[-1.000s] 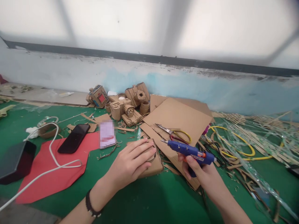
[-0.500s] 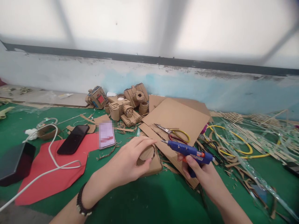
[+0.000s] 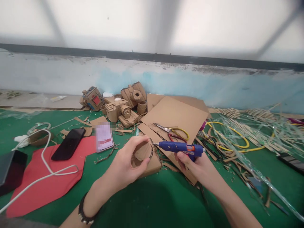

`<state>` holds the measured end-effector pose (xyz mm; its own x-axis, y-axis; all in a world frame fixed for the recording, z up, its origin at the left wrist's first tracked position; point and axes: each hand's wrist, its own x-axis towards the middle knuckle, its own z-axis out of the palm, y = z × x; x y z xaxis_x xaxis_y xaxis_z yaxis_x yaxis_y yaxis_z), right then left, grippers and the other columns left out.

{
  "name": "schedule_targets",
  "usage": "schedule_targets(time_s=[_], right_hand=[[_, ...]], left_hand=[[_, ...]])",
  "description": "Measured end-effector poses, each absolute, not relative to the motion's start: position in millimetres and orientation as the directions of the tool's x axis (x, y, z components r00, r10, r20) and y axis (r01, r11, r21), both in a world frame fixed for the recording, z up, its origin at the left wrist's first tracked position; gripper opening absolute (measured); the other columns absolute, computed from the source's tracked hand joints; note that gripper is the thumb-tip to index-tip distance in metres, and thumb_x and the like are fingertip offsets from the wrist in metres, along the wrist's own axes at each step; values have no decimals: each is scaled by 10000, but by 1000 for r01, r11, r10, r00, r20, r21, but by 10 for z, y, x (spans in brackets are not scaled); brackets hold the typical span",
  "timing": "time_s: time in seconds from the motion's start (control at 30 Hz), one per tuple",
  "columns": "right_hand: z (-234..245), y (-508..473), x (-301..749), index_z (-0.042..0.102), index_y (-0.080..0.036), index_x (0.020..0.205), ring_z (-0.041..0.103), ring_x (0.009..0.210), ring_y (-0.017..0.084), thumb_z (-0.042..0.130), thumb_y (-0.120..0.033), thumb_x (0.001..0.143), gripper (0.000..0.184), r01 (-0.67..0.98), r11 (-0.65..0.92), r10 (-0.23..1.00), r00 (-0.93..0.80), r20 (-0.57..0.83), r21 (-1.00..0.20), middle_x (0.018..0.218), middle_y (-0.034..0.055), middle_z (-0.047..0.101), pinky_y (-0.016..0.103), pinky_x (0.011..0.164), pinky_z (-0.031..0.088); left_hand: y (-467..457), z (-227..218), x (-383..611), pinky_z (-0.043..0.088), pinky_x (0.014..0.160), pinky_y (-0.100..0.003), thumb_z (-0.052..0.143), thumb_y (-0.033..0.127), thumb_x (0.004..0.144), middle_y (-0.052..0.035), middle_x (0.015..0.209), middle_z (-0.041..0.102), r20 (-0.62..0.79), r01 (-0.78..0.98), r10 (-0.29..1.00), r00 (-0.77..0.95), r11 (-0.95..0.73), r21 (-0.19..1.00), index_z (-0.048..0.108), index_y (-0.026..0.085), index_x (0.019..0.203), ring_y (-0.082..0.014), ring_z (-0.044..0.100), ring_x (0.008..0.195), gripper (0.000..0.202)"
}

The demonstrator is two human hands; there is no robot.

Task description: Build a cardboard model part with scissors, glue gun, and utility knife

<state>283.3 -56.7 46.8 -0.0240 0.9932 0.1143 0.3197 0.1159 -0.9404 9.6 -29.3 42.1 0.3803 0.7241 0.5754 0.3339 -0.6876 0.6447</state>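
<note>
My left hand [image 3: 127, 160] curls its thumb and fingers around a round cardboard piece [image 3: 143, 151], which sits on a flat cardboard box [image 3: 153, 166]. Its fingers are closed on the round piece's sides. In my right hand [image 3: 193, 164] is a blue glue gun [image 3: 175, 147], its metal tip pointing left at the rim of the round piece. Whether the tip touches the rim I cannot tell. Just behind the glue gun, scissors [image 3: 172, 130] with yellow and red handles lie on cardboard sheets [image 3: 177, 114].
Several cardboard camera models [image 3: 116, 109] stand at the back. On the left are a black phone [image 3: 68, 144], a lit phone [image 3: 104, 137], red paper [image 3: 28, 190], a white cable [image 3: 45, 158] and a dark box [image 3: 11, 171]. Thin wooden sticks [image 3: 258, 136] and a yellow cable [image 3: 244, 147] lie right.
My right hand has brought the glue gun left, its tip now close to the round piece's rim. My left hand keeps its hold. The view has shifted slightly.
</note>
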Motion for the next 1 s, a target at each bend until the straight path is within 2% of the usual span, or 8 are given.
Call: schedule_targets(time_s=[0.23,0.33,0.4,0.5,0.67,0.83,1.0], right_hand=[[706,-561,2743,733,-205,819,530,504,161,744,-755,893,556,371,138,990,-70,121,-918,531,-13,584,272,476,446],[668,-558,2760,771,-197,884,503,497,155,746,-711,910,515,373,146,989,-41,140,-916,530,-23,568,264,459,421],[604,-552,2779,779,-198,874,485,493,153,733,-718,915,523,376,138,990,-19,141,-916,530,-23,556,262,446,409],[554,-531,2780,794,-206,858,497,488,166,707,-732,927,537,412,136,990,-20,140,-901,522,-13,557,275,446,406],[659,-491,2683,839,-198,931,571,539,211,721,-687,914,504,475,186,979,-15,203,-860,510,-10,561,314,533,495],[725,-457,2610,829,-188,909,627,589,224,707,-666,918,493,546,163,984,-34,173,-822,649,48,703,324,561,522],[697,-436,2588,834,-202,917,670,619,241,715,-667,930,479,546,163,985,-42,168,-822,715,63,762,328,577,543]], left_hand=[[-349,266,235,578,1210,-433,693,197,1039,-106,1420,689,671,128,740,43,-671,731,598,290,1468,-268,674,1397,449],[-342,284,212,634,1141,-442,635,236,1094,-81,1441,662,702,35,698,-140,-705,708,650,320,1425,-261,692,1364,343],[-344,271,166,676,1045,-395,566,261,1132,-73,1467,649,702,68,684,-198,-705,706,707,321,1365,-252,700,1334,279],[-371,174,88,681,971,-344,496,328,1164,-82,1487,673,637,160,745,-200,-616,771,755,285,1279,-247,709,1305,287],[-432,-30,50,691,987,-382,684,494,1066,-146,1519,689,531,117,841,-107,-519,846,708,248,1258,-277,799,1194,313],[-456,-83,128,645,1109,-438,862,535,919,-155,1534,691,506,123,861,-53,-497,859,652,271,1302,-319,723,1367,510],[-456,-106,188,639,1124,-473,874,532,909,-146,1512,710,480,171,876,-40,-468,867,617,288,1317,-334,702,1397,540]])
